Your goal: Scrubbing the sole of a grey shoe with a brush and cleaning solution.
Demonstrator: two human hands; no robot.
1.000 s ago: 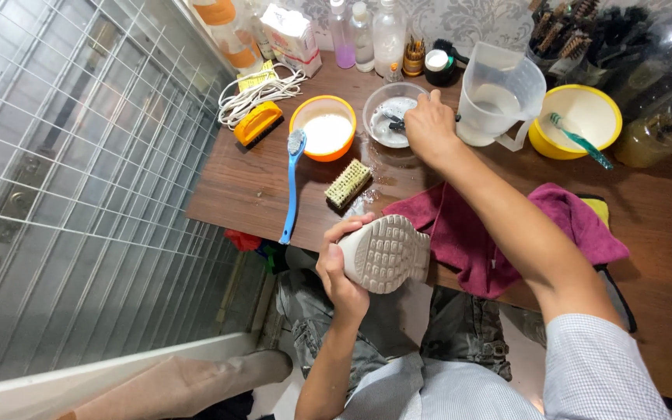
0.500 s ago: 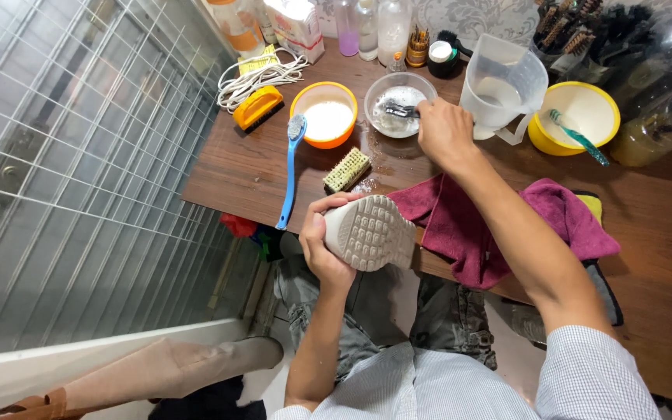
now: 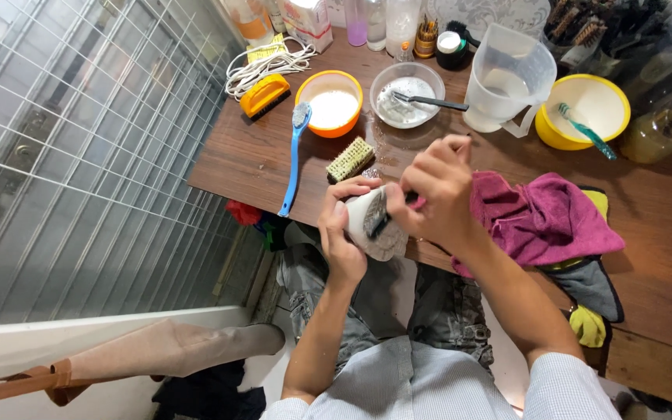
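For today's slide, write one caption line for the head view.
Left hand steadies a white shoe while the right hand works a small brush against it.

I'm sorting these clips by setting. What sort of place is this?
Probably a small shoe-cleaning workbench, at home or in a shop. The left hand holds a white shoe while the right hand brushes it; brushes, bowls and a cloth crowd the wooden table.

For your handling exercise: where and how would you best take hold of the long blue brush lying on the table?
Grip the blue brush along its bare handle's middle, coming from above. It lies flat with its bristled head beside the orange bowl, and the handle runs toward the table edge, away from other things, so a hand likely fits there.
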